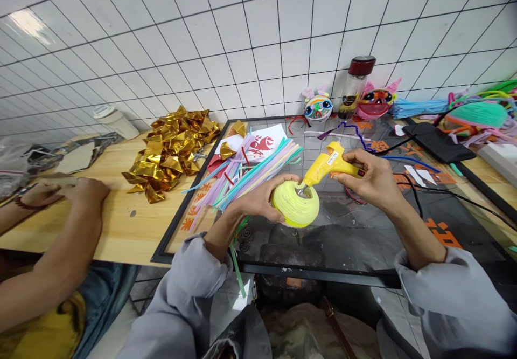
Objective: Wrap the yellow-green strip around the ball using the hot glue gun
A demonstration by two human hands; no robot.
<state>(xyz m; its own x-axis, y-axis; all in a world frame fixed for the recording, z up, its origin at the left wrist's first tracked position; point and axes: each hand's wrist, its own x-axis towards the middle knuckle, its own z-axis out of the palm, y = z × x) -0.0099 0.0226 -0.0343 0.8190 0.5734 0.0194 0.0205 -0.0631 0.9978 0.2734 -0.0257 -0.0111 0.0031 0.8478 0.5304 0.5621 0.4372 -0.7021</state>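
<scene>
My left hand (264,197) grips a round yellow ball (299,209) from its left side, above the dark glass-topped board. The ball looks wrapped in rows of fuzzy strand, with an opening at its top. In my right hand (374,180) is a yellow glue gun (329,166), held by its handle. Its nozzle points down and left into the opening of the ball; whether the tip touches the inside is hard to see. Just left of my left hand lies a bundle of pastel pipe cleaners (258,170).
Folded gold paper pieces (173,143) are heaped to the left, near a co-worker's hands (83,189). Along the wall stand a glass bottle (351,92) and two decorated faces (318,105). A black phone (439,142), cables and more pipe cleaners (422,106) lie to the right.
</scene>
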